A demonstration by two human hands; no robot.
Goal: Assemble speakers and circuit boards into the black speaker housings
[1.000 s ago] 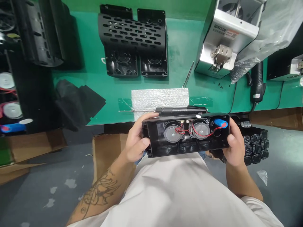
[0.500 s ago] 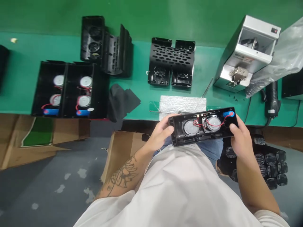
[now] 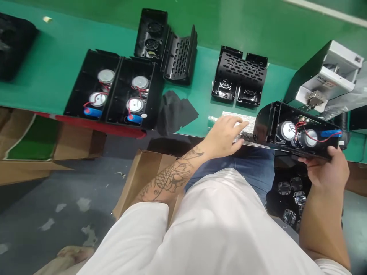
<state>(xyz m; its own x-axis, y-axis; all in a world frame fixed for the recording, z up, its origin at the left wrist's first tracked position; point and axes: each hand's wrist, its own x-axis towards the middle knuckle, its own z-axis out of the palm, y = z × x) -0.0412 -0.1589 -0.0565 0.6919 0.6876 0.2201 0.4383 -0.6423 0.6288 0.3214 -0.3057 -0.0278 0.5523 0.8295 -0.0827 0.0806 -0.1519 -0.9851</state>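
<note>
My right hand (image 3: 329, 168) grips the lower right corner of a black speaker housing (image 3: 273, 131). Two round silver speaker drivers (image 3: 288, 131), red wires and a blue battery (image 3: 330, 133) show inside it. The housing is tilted over the bench's front edge. To its left, my left hand (image 3: 225, 135) is open, fingers spread over a silver foil-like pad (image 3: 249, 122) at the edge. Whether the fingertips touch the pad I cannot tell. Beyond the pad stands a perforated black housing (image 3: 241, 72).
At left lie two black housings (image 3: 114, 82) with drivers and batteries, beside a black cloth (image 3: 176, 112). Another slotted housing (image 3: 180, 53) stands behind. A silver-and-black machine (image 3: 323, 76) is at right. An open cardboard box (image 3: 134, 168) sits below the bench.
My left hand has let go of the speaker housing and moved over the foil-like pad. My right hand has carried the housing to the right and tilted it. The camera view has turned.
</note>
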